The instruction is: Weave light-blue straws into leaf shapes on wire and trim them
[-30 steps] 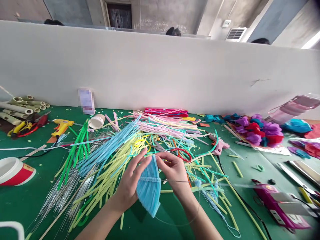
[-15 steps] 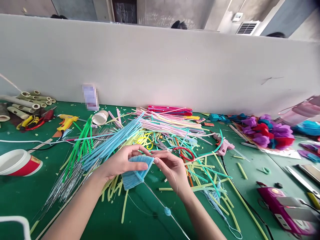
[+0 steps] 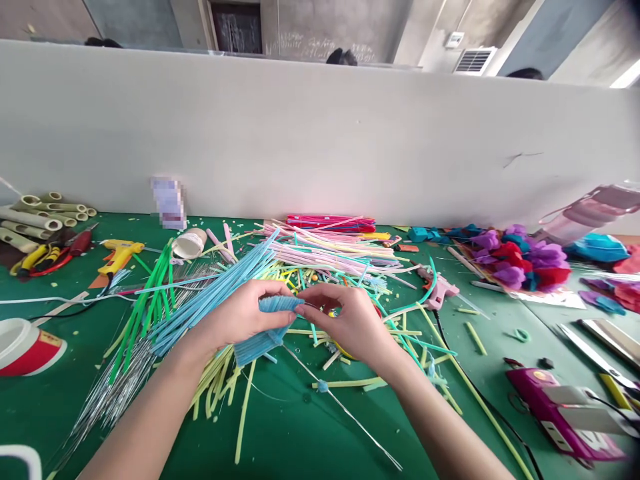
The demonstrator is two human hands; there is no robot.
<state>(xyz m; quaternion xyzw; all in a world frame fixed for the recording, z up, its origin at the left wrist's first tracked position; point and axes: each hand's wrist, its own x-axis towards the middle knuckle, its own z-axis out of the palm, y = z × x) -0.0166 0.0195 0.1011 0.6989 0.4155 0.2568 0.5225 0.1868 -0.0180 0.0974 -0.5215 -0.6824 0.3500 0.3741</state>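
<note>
- In the head view, your left hand pinches the blue ribbed piece between thumb and fingers, above the green table.
- Your right hand has thumb and forefinger pressed together at the piece's right corner; they seem to pinch its edge, though the fingertips hide whether a fine strand is caught too.
- A second ago the piece stood fanned toward you; now it lies tilted sideways between your hands, so its corner is what you are working on.
- The wire stem now runs down to your right, its blue bead in plain sight.
- Your left wrist crosses the blue stems; yellow-green stems lie below the piece.
</note>
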